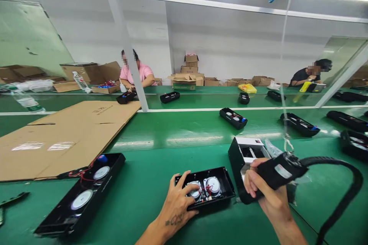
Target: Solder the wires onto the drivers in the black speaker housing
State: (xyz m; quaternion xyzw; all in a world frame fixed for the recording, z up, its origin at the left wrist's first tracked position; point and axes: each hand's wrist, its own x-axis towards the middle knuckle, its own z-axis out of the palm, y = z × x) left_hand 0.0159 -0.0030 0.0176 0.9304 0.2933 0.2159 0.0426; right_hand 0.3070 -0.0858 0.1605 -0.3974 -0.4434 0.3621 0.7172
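Note:
My left hand (pixel 176 204) rests on the left end of a black speaker housing (pixel 221 189) lying open on the green bench, fingers spread over its edge and holding it down. Two round speaker drivers with red wires (pixel 205 188) sit inside it. My right hand (pixel 266 195) is closed around a black electric screwdriver (pixel 277 170), which hangs from a thin line and trails a thick black cable (pixel 346 193) to the right. The tool's tip is hidden behind my hand.
A black and white box (pixel 244 153) stands just behind my right hand. A longer open speaker housing (pixel 83 195) lies at the left, beside a flat cardboard sheet (pixel 66 134). More black housings (pixel 233 118) lie further back. Two people sit at the far side among cartons.

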